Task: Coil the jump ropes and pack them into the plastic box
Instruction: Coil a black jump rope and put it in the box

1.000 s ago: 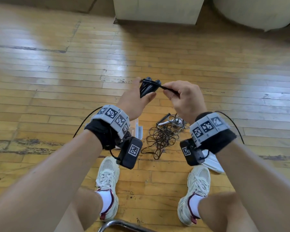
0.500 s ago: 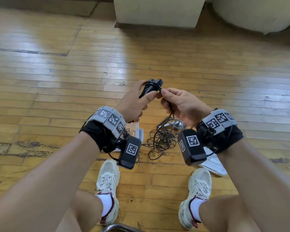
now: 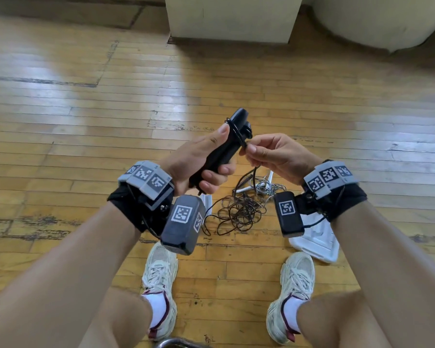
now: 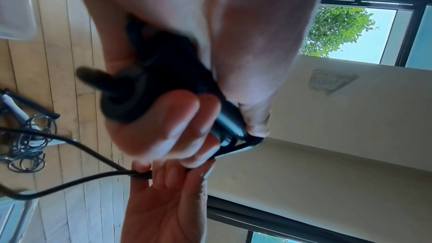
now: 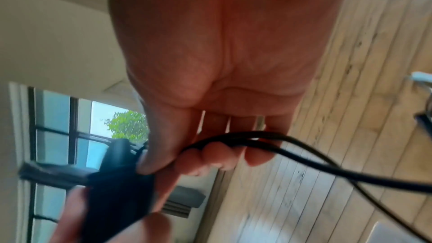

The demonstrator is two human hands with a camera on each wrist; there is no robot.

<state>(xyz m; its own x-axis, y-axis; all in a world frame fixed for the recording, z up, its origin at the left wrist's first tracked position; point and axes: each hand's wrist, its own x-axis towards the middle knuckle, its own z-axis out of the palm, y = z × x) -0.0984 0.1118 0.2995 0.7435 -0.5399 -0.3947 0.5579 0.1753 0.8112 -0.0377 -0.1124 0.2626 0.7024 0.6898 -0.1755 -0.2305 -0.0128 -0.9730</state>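
My left hand (image 3: 206,159) grips the two black jump-rope handles (image 3: 226,144) together, tilted up and away; the same handles (image 4: 177,73) fill the left wrist view. A turn of black cord (image 3: 232,126) lies around their upper end. My right hand (image 3: 269,154) pinches that cord (image 5: 257,139) just right of the handles, and a doubled length hangs from it towards the floor. Below the hands a tangled pile of rope (image 3: 241,209) with another handle lies on the wooden floor. The clear plastic box (image 3: 207,202) is mostly hidden behind my left wrist.
A white lid (image 3: 317,239) lies on the floor by my right foot. A cream pillar base (image 3: 231,18) and a rounded cream base (image 3: 377,21) stand further off. My two shoes (image 3: 161,272) are planted close below the rope pile.
The handles have tipped more upright in my left hand. My right hand has turned palm-inward and carried the cord in against the handles' upper end. The head view has come closer.
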